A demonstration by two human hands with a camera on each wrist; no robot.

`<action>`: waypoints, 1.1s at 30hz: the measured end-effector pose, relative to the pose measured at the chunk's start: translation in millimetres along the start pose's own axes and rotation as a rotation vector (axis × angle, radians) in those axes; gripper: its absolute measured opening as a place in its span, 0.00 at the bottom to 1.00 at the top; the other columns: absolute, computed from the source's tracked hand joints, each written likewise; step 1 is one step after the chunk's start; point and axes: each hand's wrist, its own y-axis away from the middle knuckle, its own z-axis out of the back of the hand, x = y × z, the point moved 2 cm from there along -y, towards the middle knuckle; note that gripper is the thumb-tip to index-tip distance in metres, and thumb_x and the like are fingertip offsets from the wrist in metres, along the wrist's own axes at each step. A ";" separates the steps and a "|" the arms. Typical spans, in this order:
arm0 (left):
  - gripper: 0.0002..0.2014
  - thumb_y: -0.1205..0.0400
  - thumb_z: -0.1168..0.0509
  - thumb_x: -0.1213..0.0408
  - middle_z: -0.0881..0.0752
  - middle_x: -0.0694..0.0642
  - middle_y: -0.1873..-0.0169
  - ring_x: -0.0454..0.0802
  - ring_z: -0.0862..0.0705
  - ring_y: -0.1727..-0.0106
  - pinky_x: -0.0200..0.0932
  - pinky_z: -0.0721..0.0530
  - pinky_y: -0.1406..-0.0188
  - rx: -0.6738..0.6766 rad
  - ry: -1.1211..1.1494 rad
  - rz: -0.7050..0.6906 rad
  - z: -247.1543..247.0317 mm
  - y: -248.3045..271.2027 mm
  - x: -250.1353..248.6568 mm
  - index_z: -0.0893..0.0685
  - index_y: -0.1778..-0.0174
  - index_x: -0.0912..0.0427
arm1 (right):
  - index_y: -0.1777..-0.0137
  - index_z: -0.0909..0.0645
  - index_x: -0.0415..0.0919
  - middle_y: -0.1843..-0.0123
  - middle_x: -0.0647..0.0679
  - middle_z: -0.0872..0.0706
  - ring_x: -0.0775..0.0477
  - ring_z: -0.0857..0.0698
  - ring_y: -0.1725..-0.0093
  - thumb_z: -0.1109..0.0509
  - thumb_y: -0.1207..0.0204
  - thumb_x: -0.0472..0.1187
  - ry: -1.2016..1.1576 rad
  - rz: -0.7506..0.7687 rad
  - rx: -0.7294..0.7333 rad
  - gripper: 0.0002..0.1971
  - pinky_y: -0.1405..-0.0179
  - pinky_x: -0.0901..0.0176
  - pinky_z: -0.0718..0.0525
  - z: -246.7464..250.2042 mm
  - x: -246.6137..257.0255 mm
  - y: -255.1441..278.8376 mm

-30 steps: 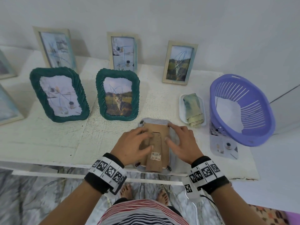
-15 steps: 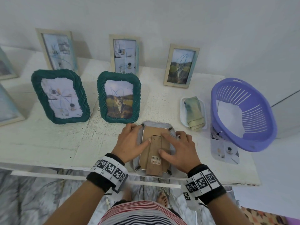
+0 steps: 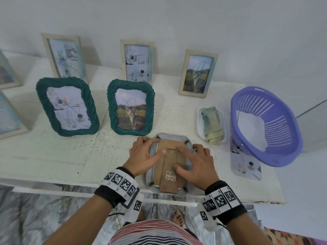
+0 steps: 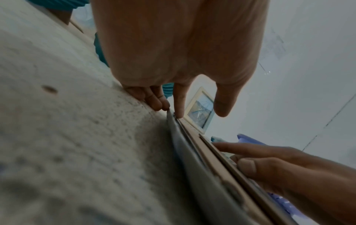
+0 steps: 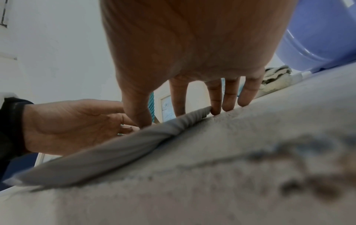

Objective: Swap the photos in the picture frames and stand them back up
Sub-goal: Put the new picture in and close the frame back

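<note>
A grey frame (image 3: 170, 135) lies face down at the table's front edge, its brown backing board (image 3: 168, 160) and folded stand facing up. My left hand (image 3: 144, 153) rests on the frame's left side, fingers stretched to the top-left clip and thumb on the board. My right hand (image 3: 198, 163) rests on the right side, index finger and thumb pressing the board. In the wrist views the left hand (image 4: 179, 99) and right hand (image 5: 217, 103) touch the frame's rim (image 5: 115, 149) with straight fingers. A loose photo (image 3: 245, 164) lies flat, partly under the basket.
Two green frames (image 3: 67, 106) (image 3: 131, 106) stand just behind the grey one. Several pale wooden frames (image 3: 197, 74) lean on the wall. A white tray with a folded cloth (image 3: 212, 124) and a purple basket (image 3: 265, 126) sit to the right.
My left hand has slid off the board to the frame's left edge and top-left corner. My right index finger came from the top-right corner onto the board's middle.
</note>
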 end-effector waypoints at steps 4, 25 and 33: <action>0.41 0.36 0.48 0.25 0.30 0.49 0.41 0.49 0.31 0.33 0.52 0.33 0.27 -0.002 -0.082 0.002 0.3 0.9 -3.2 0.24 0.30 0.41 | 0.24 0.35 0.67 0.31 0.47 0.33 0.44 0.35 0.32 0.52 0.40 0.76 0.010 -0.003 0.005 0.41 0.36 0.50 0.31 1.3 1.7 0.3; 0.24 0.14 0.51 0.41 0.09 0.52 0.45 0.49 0.12 0.50 0.47 0.17 0.48 -0.041 0.815 -0.007 16.7 26.3 -63.9 0.19 0.35 0.51 | 0.35 0.25 0.53 0.50 0.57 0.16 0.55 0.16 0.51 0.36 0.29 0.71 -0.444 -0.111 -0.092 0.29 0.50 0.55 0.15 55.2 61.1 34.8; 0.30 0.17 0.50 0.33 0.21 0.45 0.30 0.45 0.24 0.32 0.48 0.25 0.32 0.022 -0.074 -0.258 4.5 25.7 -24.3 0.26 0.26 0.48 | 0.45 0.18 0.41 0.55 0.35 0.11 0.34 0.13 0.55 0.38 0.17 0.37 -1.103 -0.230 -0.165 0.07 0.56 0.40 0.13 55.4 26.6 29.4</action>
